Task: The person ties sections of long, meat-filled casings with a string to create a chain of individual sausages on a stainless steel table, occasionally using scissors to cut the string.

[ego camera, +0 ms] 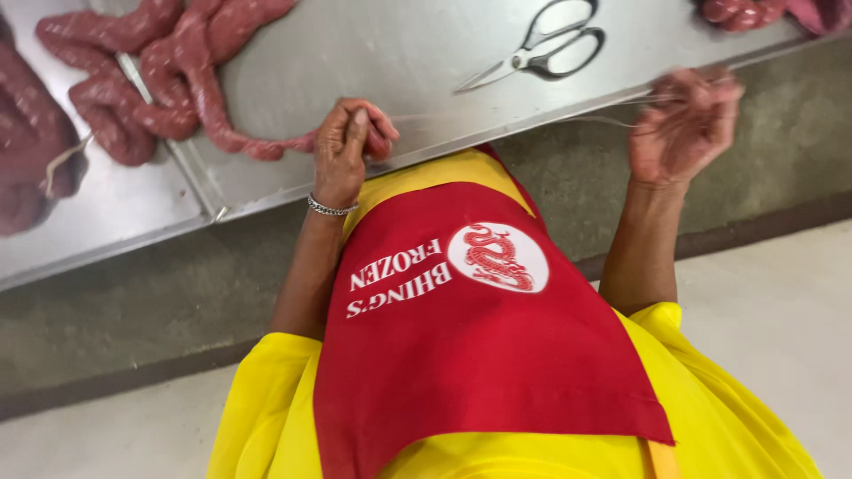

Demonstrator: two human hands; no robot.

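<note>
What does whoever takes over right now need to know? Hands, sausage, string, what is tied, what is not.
Left hand: closed, pinching the end of the long pinkish-red sausage rope at the edge of the steel table.
Right hand: blurred, raised off the table edge, fingers curled around thin pale string stretched taut between both hands.
Steel scissors: lying on the table, untouched.
More sausage at the table's far right corner.
Done: rope already shows pinched links.
Left: the end under the left hand; whether its knot is finished cannot be seen.
</note>
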